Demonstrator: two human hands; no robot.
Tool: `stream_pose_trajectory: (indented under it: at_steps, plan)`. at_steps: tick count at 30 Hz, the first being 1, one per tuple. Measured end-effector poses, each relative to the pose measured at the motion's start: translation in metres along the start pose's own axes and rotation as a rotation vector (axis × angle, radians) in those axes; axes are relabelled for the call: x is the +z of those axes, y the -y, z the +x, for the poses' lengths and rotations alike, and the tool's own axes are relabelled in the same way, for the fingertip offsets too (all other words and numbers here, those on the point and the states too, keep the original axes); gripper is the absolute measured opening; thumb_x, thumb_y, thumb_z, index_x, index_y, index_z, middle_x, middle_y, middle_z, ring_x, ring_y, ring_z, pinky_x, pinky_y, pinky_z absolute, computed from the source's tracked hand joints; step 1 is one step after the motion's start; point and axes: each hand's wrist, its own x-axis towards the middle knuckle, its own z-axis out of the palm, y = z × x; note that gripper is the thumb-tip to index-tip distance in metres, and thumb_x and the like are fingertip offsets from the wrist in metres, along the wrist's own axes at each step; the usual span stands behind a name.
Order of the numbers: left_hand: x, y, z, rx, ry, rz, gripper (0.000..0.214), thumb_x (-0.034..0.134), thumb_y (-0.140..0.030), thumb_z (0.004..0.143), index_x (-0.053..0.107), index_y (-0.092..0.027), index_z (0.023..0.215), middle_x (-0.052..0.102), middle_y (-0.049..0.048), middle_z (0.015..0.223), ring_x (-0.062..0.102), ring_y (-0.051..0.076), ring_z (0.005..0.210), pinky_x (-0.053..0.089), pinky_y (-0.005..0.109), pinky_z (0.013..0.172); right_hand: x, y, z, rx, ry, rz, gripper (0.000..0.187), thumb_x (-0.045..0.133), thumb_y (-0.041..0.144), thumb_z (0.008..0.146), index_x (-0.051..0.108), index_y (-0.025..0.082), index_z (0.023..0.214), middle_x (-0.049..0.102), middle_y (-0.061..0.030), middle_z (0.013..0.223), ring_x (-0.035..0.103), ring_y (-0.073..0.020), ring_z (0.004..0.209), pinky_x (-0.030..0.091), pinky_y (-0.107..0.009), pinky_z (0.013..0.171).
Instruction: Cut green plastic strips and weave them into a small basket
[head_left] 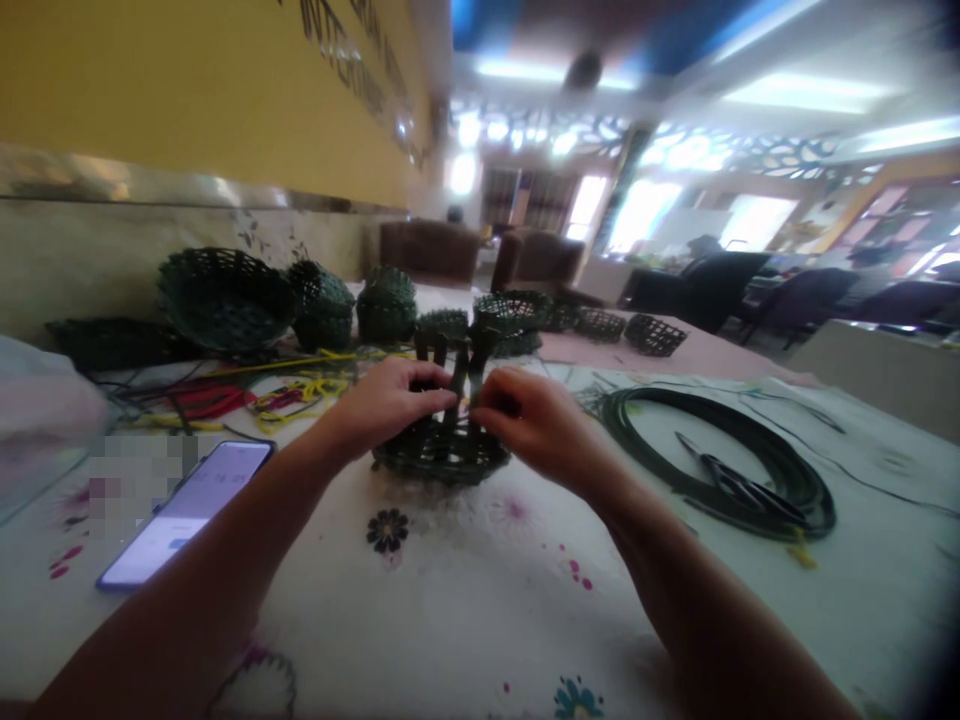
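Note:
A small dark green woven basket stands on the table before me, with flat strips rising from its body. From the left, my left hand has its thumb and fingers closed on one of the upright strips. My right hand is curled at the basket's right side, its fingertips pinched at the strips there. My fingers hide part of the basket's upper weave, and the picture is somewhat blurred.
Several finished-looking green baskets line the back. At the left lie a lit phone and red and yellow strips. A coil of green strip with scissors on it lies right. Chairs stand beyond.

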Motion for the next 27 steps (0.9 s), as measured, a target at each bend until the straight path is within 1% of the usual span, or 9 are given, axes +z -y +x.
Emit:
stream_pose_trajectory:
  at_steps: [2,5,12,16,18,22,24,27]
  plan:
    - [0.000,-0.002,-0.001,-0.022,0.007,0.009,0.026,0.068,-0.040,0.076,0.074,-0.016,0.086,0.069,0.0014,0.077,0.057,0.014,0.067,0.044,0.026,0.064,0.000,-0.002,0.001,0.019,0.015,0.023,0.019,0.069,0.011,0.079,0.055,0.016,0.068,0.054,0.0029,0.066,0.047,-0.0113,0.064,0.031,-0.027,0.059]
    - [-0.001,-0.004,-0.002,-0.030,0.033,0.050,0.027,0.070,-0.043,0.074,0.072,-0.016,0.080,0.065,0.0008,0.073,0.054,0.013,0.064,0.040,0.025,0.060,0.000,-0.006,0.003,0.026,0.041,0.051,0.019,0.069,0.013,0.079,0.055,0.017,0.067,0.053,0.0036,0.064,0.046,-0.0110,0.062,0.030,-0.027,0.058]
    - [-0.001,-0.005,-0.002,-0.041,0.093,0.138,0.028,0.070,-0.042,0.071,0.071,-0.016,0.083,0.064,0.0013,0.074,0.055,0.015,0.067,0.040,0.025,0.060,0.004,-0.014,0.004,0.002,0.043,0.075,0.020,0.067,0.013,0.079,0.052,0.017,0.066,0.052,0.0043,0.063,0.045,-0.0103,0.061,0.030,-0.027,0.058]
    - [0.001,-0.005,-0.003,-0.072,0.079,0.160,0.024,0.070,-0.038,0.071,0.067,-0.016,0.080,0.062,0.0001,0.071,0.053,0.013,0.063,0.039,0.025,0.058,0.003,-0.015,0.005,-0.006,0.036,0.069,0.019,0.068,0.013,0.077,0.053,0.017,0.067,0.053,0.0042,0.064,0.045,-0.0103,0.062,0.031,-0.027,0.058]
    - [0.003,-0.005,-0.003,-0.073,0.068,0.151,0.024,0.070,-0.038,0.071,0.065,-0.016,0.078,0.061,-0.0001,0.070,0.052,0.013,0.063,0.038,0.025,0.057,0.000,-0.018,0.005,0.004,0.072,0.096,0.019,0.069,0.016,0.078,0.053,0.018,0.068,0.053,0.0041,0.064,0.045,-0.0104,0.062,0.030,-0.027,0.057]
    - [0.005,-0.004,-0.003,-0.070,0.039,0.132,0.024,0.070,-0.038,0.070,0.062,-0.016,0.074,0.059,-0.0008,0.069,0.050,0.012,0.062,0.037,0.025,0.057,-0.011,-0.026,0.008,0.045,0.187,0.206,0.018,0.067,0.027,0.081,0.056,0.017,0.071,0.052,0.0036,0.064,0.044,-0.0101,0.060,0.029,-0.026,0.054]
    - [0.006,-0.004,-0.003,-0.085,0.025,0.109,0.024,0.071,-0.037,0.069,0.060,-0.016,0.073,0.058,-0.0014,0.068,0.049,0.012,0.061,0.036,0.025,0.057,-0.016,-0.029,0.009,0.060,0.236,0.243,0.019,0.066,0.029,0.083,0.057,0.016,0.071,0.050,0.0037,0.063,0.042,-0.0097,0.059,0.028,-0.025,0.053]
    - [0.007,-0.006,-0.004,-0.112,0.036,0.072,0.024,0.071,-0.037,0.069,0.061,-0.016,0.075,0.058,-0.0016,0.068,0.050,0.012,0.061,0.037,0.025,0.058,-0.025,-0.031,0.009,0.061,0.302,0.280,0.020,0.064,0.030,0.084,0.058,0.015,0.072,0.049,0.0040,0.063,0.041,-0.0091,0.058,0.029,-0.025,0.053]
